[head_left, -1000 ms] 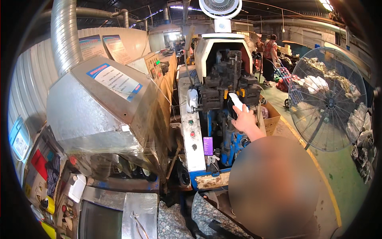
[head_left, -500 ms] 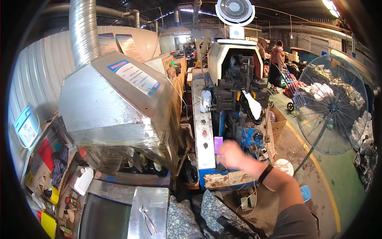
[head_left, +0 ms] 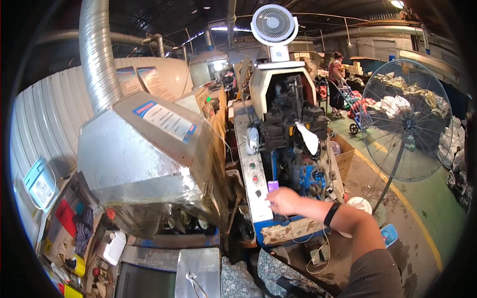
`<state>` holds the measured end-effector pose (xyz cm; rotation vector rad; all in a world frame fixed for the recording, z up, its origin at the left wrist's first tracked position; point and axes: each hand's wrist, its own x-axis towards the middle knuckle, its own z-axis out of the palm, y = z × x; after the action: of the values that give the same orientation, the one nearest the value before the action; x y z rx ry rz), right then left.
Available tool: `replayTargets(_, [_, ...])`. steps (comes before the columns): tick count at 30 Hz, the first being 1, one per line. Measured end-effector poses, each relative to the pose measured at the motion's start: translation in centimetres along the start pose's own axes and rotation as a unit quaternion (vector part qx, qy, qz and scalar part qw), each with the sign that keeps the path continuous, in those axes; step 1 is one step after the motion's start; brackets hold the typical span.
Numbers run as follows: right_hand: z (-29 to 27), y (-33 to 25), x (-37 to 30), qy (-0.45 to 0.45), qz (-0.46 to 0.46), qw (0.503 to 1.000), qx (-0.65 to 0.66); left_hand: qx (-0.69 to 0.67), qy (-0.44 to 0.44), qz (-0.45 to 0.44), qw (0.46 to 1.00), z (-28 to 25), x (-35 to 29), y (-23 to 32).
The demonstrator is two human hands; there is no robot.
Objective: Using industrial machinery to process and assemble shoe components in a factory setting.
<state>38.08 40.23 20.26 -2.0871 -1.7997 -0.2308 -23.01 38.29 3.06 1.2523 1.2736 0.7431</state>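
Note:
My right hand reaches in over the front of a machine, fingers curled in beside the white control panel. Whether anything is between the fingers is hidden. Just left of the fingertips is a black knob, with a red button and a green button above it. A purple card shows partly behind the hand. Higher on the machine, a white sole-shaped piece lies against a black shoe-like form. My left hand is out of view.
A metal hood with a duct stands left. Pliers lie on a metal plate below. A large pedestal fan stands right; behind it, a person is at a hand truck. A small fan tops the machine.
My right hand, blurred before, has come closer to the panel's black knob and covers the purple card's lower part. The whole view has shifted and tilted slightly.

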Motion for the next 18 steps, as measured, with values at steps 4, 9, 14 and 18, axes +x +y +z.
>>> replayTargets(4, [-11.7,6.9,4.9,0.136,0.075,0.961,-0.23,0.366,-0.093,0.348,0.858,6.8,2.4,-1.1])
replayTargets(9, [-15.6,12.6,5.2,-0.03,0.515,0.841,-0.162,0.368,-0.075,0.445,0.813,8.3,4.2,-2.5])
replayTargets(14, [-14.9,14.2,4.8,0.039,0.479,0.868,-0.122,0.378,-0.11,0.386,0.835,8.3,3.9,-2.9])
replayTargets(18, [-15.7,14.4,5.0,0.081,0.459,0.875,-0.13,0.414,-0.054,0.441,0.794,8.8,3.6,-2.5])
